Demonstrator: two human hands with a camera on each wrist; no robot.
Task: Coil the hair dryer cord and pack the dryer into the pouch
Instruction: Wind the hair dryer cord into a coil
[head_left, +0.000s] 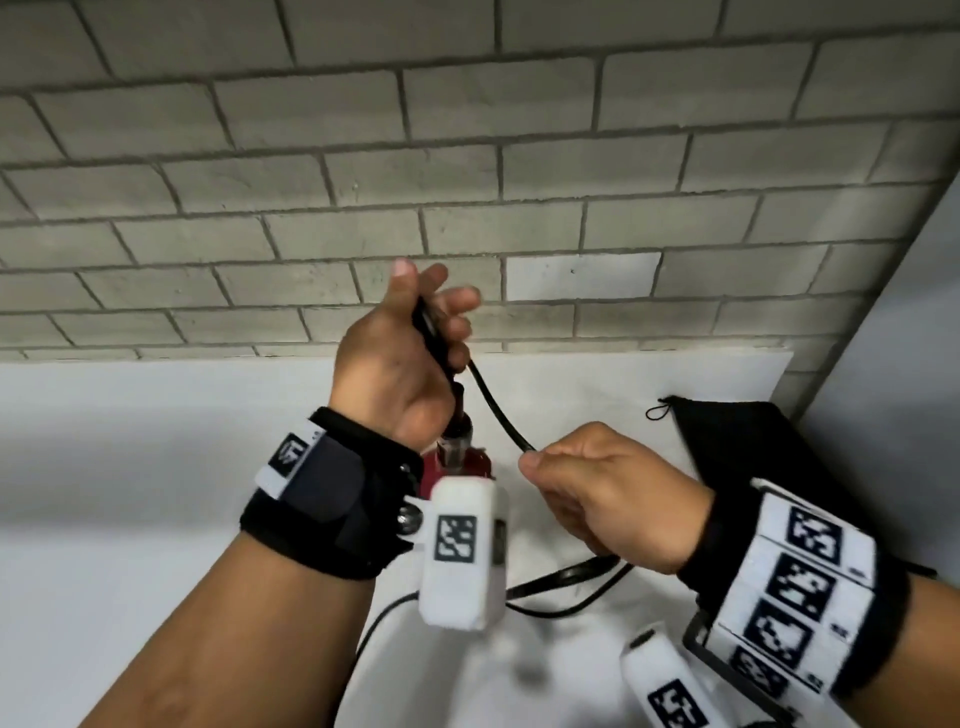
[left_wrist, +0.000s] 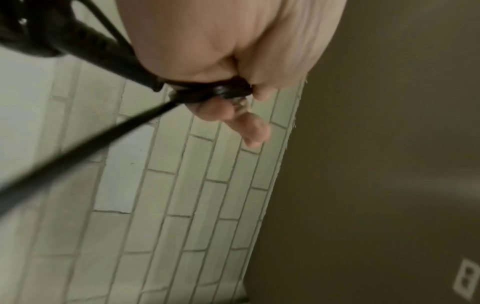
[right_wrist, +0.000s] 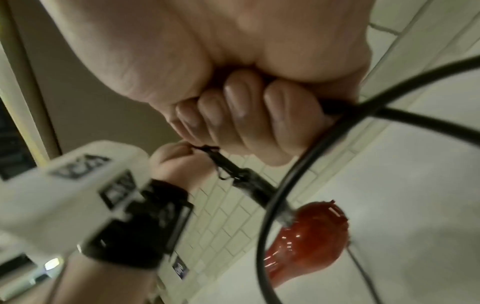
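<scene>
**Two hands on the cord, dryer dangling below**

Both of my hands are busy with the cord (head_left: 498, 410). My left hand (head_left: 400, 358) is raised in front of the brick wall (head_left: 467, 156), fingers curled round gathered turns of cord just above the black strain-relief sleeve. My right hand (head_left: 608, 493) is lower and to the right, closed in a fist with the cord pinched between thumb and forefinger. A short stretch of cord runs between the two.

The hair dryer (right_wrist: 306, 242) hangs from my left hand's grip, its glossy red body above the white worktop (head_left: 130, 467); whether it touches the surface I cannot tell. The cord is thin, black and springy; its slack loops lie on the worktop below my right wrist. The black pouch (head_left: 743, 441) lies flat at the right, near the wall corner, drawstring loop towards me.

I judge the main risk is the dryer's weight pulling on the cord joint, swinging as I wind and dragging the gathered turns out of my left hand. The loose loops below could also snag or kink if I pull too fast, giving a coil too bulky for the pouch.
</scene>
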